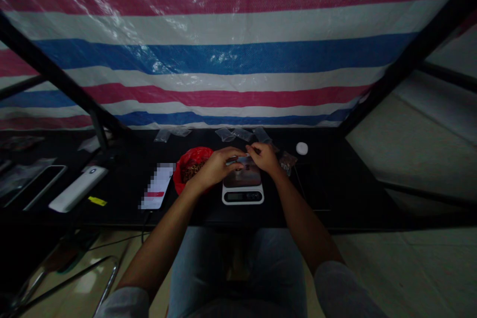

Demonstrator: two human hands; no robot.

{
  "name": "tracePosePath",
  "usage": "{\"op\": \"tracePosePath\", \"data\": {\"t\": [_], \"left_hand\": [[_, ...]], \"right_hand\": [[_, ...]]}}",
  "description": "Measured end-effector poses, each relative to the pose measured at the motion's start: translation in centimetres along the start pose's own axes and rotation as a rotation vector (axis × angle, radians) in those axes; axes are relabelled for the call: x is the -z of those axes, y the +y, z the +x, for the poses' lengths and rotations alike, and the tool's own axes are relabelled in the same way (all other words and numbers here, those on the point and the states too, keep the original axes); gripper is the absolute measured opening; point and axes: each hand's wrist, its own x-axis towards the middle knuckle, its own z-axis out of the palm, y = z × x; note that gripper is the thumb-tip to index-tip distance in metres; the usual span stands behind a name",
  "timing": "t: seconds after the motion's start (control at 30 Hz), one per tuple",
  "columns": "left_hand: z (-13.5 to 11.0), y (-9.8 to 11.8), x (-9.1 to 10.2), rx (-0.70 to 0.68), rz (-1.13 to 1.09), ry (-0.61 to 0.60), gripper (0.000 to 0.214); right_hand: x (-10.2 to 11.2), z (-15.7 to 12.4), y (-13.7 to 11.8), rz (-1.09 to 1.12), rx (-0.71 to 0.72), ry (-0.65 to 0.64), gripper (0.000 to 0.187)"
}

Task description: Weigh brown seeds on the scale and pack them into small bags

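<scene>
My left hand (220, 165) is over the left side of a small kitchen scale (244, 196), thumb and fingers curled round the edge of a small clear plastic bag (241, 160). On the other side, my right hand (265, 157) pinches the bag's upper edge with its fingers closed. The bag is dim and partly hidden by the fingers; a few small dark pieces show at or beneath it, above the scale's shiny plate. Just left of my left hand, a red plastic bag (179, 173) lies open with many small brown pieces inside.
Several clear bags (225, 134) lie along the table's back edge. A filled clear bag (287, 161) and a white round case (301, 148) are at right. At left are a lit phone (158, 186), a yellow tag (97, 201) and a white power bank (78, 190).
</scene>
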Motion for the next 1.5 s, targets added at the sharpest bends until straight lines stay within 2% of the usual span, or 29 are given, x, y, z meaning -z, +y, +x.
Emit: {"op": "tracePosePath", "data": {"t": [0.1,0.17,0.27,0.33,0.43,0.57,0.8,0.93,1.07,1.17,1.3,1.5], "left_hand": [[-0.2,1.3,0.4,-0.024,0.063,0.024,0.020],[-0.6,2.4,0.0,-0.027,0.145,0.008,0.018],[-1.8,4.0,-1.9,-0.023,0.293,-0.100,0.020],[-2.6,4.6,-3.7,-0.058,0.376,-0.223,0.023],[-3.3,4.9,-5.9,-0.049,0.504,-0.289,0.028],[-3.2,4.4,-7.0,-0.014,0.580,-0.313,0.033],[-3.2,4.0,-6.4,-0.034,0.458,-0.248,0.031],[-3.0,3.9,-4.4,-0.052,0.306,-0.075,0.026],[-2.4,3.0,-1.7,0.053,0.259,0.097,0.022],[-2.3,2.3,-0.9,0.119,0.219,0.104,0.022],[-2.6,2.0,-1.2,0.140,0.209,0.082,0.029],[-2.6,2.1,-1.0,0.142,0.212,0.086,0.025]], "right_hand": [[0.2,0.0,0.0,0.011,-0.028,-0.004,0.038],[0.5,0.0,-0.1,0.048,-0.041,-0.056,0.031],[1.4,-0.1,-0.6,0.113,-0.030,-0.200,0.017],[2.1,-0.3,-1.1,0.114,0.018,-0.261,0.012],[2.9,-0.6,-1.6,0.077,0.102,-0.343,0.013],[2.9,-0.8,-1.5,0.039,0.144,-0.482,0.017],[3.1,-0.7,-1.7,0.098,0.076,-0.535,0.015],[3.8,-0.7,-2.2,0.145,-0.005,-0.461,0.013],[4.0,-0.7,-2.8,0.253,0.012,-0.367,0.011],[3.8,-0.7,-3.3,0.315,0.046,-0.402,0.011],[3.3,-0.7,-3.4,0.339,0.078,-0.445,0.011],[3.0,-0.7,-3.2,0.354,0.061,-0.440,0.010]]}}
